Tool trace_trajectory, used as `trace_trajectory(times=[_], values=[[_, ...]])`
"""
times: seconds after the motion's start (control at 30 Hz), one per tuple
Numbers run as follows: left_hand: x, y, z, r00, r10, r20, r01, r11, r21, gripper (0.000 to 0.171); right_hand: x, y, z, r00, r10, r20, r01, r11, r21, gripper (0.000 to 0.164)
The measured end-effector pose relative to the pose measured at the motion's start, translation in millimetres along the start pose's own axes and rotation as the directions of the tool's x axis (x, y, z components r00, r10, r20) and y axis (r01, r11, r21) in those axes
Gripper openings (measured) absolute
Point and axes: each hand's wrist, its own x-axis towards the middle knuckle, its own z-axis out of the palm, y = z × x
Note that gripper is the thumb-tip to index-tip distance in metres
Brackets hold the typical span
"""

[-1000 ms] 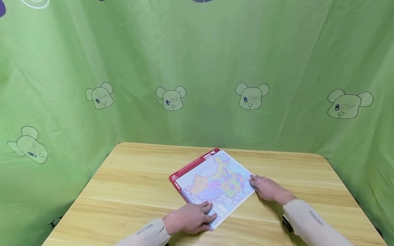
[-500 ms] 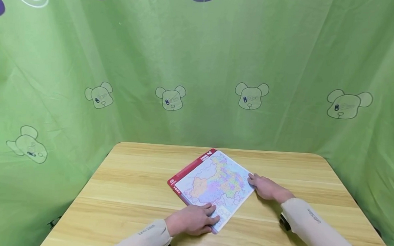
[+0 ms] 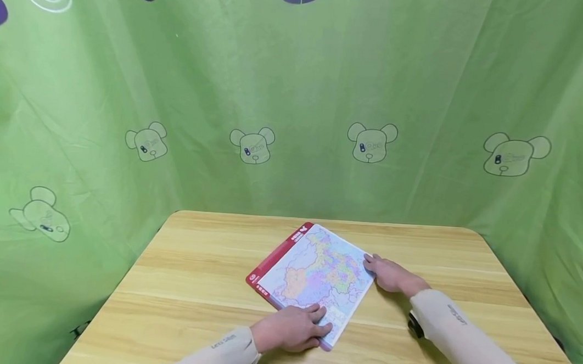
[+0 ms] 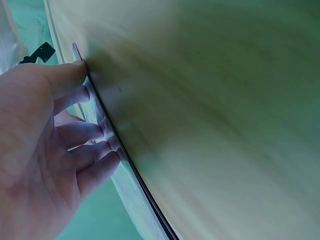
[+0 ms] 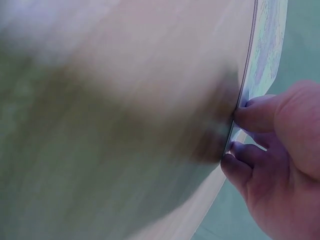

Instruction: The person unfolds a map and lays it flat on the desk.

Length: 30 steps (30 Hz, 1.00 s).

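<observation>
A map board [image 3: 311, 271] with a red border strip lies turned at an angle on the wooden table [image 3: 176, 308]. Its printed map shows coloured regions. The left hand [image 3: 291, 329] rests on the near corner, fingers spread over the map; in the left wrist view its thumb is at the board's edge and the fingers [image 4: 92, 165] lie on the printed face. At the right corner, the right hand [image 3: 390, 275] touches the board with its fingertips. The right wrist view has the fingers [image 5: 255, 112] right along the edge, the palm off the board.
A green curtain [image 3: 292, 176] printed with bear heads hangs behind the table and along both sides. Both arms wear pale sleeves [image 3: 471, 340], with a dark wrist device [image 3: 416, 325] under the right cuff.
The map board has turned counterclockwise on the table, its far corner going left and its near corner right. The left hand has moved right with it; the right hand has shifted slightly left.
</observation>
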Motion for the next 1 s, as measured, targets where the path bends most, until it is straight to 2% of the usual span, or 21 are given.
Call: trace_trajectory(times=[0.23, 0.4, 0.6, 0.77, 0.87, 1.0], values=[[1.7, 2.8, 1.3, 1.0, -0.007, -0.028, 0.008, 1.0, 0.018, 0.048, 5, 1, -1, 1.0, 0.011, 0.004, -0.011, 1.0, 0.011, 0.05], [0.5, 2.4, 3.2, 1.0, -0.02, -0.024, 0.019, 0.999, -0.044, 0.05, 5, 3, -1, 1.0, 0.006, -0.014, -0.005, 1.0, 0.005, 0.046], [-9.1, -3.9, 0.3, 0.997, -0.027, -0.073, 0.018, 0.992, -0.124, 0.053, 0, 2, 2, 0.996, -0.021, -0.087, 0.018, 0.999, -0.04, 0.04], [-16.9, -23.1, 1.6, 0.988, -0.139, -0.071, 0.127, 0.98, -0.152, 0.057, -6, -11, 4, 0.989, -0.052, -0.137, 0.04, 0.995, -0.092, 0.037], [-21.0, -37.4, 6.3, 0.978, -0.204, -0.054, 0.193, 0.968, -0.162, 0.059, -11, -22, 7, 0.989, -0.059, -0.138, 0.042, 0.992, -0.12, 0.039], [-26.5, -55.7, 13.2, 0.964, -0.26, -0.049, 0.249, 0.953, -0.173, 0.058, -20, -39, 9, 0.991, -0.056, -0.119, 0.041, 0.991, -0.128, 0.043]])
